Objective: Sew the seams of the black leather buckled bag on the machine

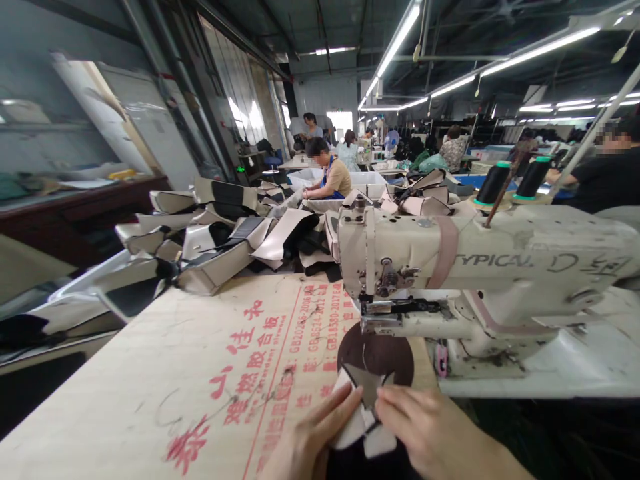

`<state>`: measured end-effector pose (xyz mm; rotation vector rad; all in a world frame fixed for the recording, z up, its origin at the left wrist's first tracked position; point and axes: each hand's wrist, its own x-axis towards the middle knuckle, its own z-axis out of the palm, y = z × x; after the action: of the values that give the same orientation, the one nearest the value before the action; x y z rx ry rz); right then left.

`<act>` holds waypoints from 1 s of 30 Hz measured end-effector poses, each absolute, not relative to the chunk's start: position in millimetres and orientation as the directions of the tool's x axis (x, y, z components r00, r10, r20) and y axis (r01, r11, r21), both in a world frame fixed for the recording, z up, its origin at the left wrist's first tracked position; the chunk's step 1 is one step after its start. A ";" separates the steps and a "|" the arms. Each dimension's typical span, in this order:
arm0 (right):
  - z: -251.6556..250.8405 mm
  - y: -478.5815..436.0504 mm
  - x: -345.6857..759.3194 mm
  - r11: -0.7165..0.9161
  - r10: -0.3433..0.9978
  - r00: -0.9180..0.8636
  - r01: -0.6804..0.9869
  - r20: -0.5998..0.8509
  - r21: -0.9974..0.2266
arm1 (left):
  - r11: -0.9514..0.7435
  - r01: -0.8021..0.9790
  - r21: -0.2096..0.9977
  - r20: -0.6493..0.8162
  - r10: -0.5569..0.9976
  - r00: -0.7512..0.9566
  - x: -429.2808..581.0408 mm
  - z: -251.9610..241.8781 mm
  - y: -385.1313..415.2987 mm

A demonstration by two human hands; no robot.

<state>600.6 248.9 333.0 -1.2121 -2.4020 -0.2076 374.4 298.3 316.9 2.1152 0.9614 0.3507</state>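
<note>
A beige sewn piece with dark edging (370, 387) is held between my two hands at the front edge of the plywood table (150, 373). My left hand (325, 420) grips its left side, fingers pressed together along the edge. On the opposite side, my right hand (417, 417) pinches the piece with bent fingers. Part of the piece lies over a dark round patch (385, 350) on the board. Just beyond it stands a cream sewing machine (450, 260), its needle area above and apart from the piece.
Beige and black sewn pieces (220, 260) are heaped along the table's far and left sides. Two black thread cones (493, 183) stand behind the machine. A person in a tan shirt (333, 177) bends beyond the heap; another person in black (607, 173) is at far right.
</note>
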 end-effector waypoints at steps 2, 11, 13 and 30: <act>329.5 259.7 604.6 0.557 0.818 -0.509 0.818 0.268 -0.147 | -0.502 0.500 0.706 -0.044 0.673 0.738 388.3 326.1 321.0; 304.2 263.7 626.4 0.575 0.817 -0.503 0.746 0.280 -0.337 | -0.731 0.398 0.554 0.088 0.527 0.845 395.7 315.6 337.9; 304.7 260.0 628.4 0.584 0.809 -0.492 0.733 0.321 -0.349 | -0.736 0.386 0.556 0.118 0.530 0.840 395.2 314.2 336.6; 302.0 254.6 629.3 0.603 0.796 -0.480 0.682 0.368 -0.414 | -0.795 0.271 0.542 0.162 0.415 0.895 409.8 323.5 341.1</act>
<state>629.3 254.6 302.0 -1.1670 -2.3018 0.2859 409.8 341.1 323.5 2.5362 0.4952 0.3723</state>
